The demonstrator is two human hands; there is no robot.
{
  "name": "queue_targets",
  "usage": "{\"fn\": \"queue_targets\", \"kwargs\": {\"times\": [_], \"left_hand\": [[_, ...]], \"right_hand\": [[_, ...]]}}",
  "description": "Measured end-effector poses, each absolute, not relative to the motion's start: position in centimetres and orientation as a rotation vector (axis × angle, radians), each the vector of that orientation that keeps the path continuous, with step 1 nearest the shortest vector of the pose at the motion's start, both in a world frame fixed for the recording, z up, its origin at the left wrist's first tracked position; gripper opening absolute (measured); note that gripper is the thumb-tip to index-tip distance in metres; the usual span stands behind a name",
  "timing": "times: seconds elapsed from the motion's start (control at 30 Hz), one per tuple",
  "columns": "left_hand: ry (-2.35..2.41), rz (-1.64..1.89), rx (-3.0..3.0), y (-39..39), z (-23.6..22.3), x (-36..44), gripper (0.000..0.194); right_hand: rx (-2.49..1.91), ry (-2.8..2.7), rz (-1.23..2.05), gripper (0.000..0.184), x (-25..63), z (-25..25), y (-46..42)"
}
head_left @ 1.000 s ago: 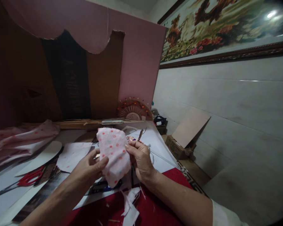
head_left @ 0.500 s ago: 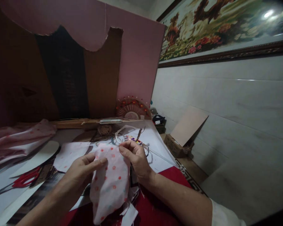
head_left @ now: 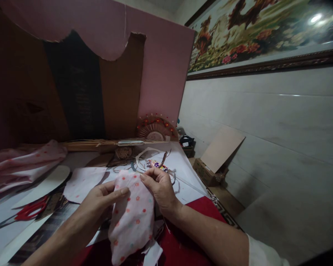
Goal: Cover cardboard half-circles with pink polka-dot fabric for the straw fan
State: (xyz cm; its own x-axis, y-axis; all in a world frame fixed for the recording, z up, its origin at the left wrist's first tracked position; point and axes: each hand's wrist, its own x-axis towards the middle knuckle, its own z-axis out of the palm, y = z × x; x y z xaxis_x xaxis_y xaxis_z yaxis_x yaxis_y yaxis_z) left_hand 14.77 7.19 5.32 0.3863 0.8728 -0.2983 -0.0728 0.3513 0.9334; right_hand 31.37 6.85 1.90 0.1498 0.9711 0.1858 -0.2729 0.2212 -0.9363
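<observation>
A piece of pale pink fabric [head_left: 133,218] with small red flowers hangs between my hands over a red cloth [head_left: 180,245]. My left hand [head_left: 107,195] grips its left edge, the thumb lying across the front and the other fingers behind. At the top right corner, my right hand [head_left: 158,184] pinches the fabric between thumb and forefinger. Anything held behind the fabric is hidden. A white scrap [head_left: 152,253] lies beneath its lower right edge. Another flowered piece [head_left: 84,183] rests on the table left of my hands.
Red-handled scissors [head_left: 30,212] and a white cut-out [head_left: 48,183] lie at left, near bunched pink fabric [head_left: 22,166]. Sticks [head_left: 80,145] and a twine roll [head_left: 123,152] sit along the back. A pink cardboard panel [head_left: 163,74] stands behind, with a fan-shaped piece [head_left: 157,127] before it.
The fabric has shifted slightly to the right and turned a little, its front spread flatter. My left hand has moved slightly right with it; my right hand keeps its pinch.
</observation>
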Motion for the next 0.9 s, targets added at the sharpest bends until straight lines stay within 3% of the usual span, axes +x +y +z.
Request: {"fn": "queue_targets", "kwargs": {"times": [0.3,0.57,0.73,0.9], "left_hand": [[1.046,0.944,0.990,7.6,5.3,14.5,0.040],[1.078,1.138,0.809,8.7,4.5,13.8,0.003],[1.068,1.139,0.788,8.6,4.9,14.0,0.010],[1.076,1.240,0.765,8.3,5.5,14.2,0.015]], "right_hand": [[-0.896,-1.041,1.249,0.054,31.4,1.7,6.7],[-0.851,-0.905,1.601,0.059,31.1,2.2,6.1],[-0.809,-0.874,1.599,0.049,31.0,2.4,6.2],[-0.799,-0.971,1.591,0.056,30.9,1.8,6.2]]}}
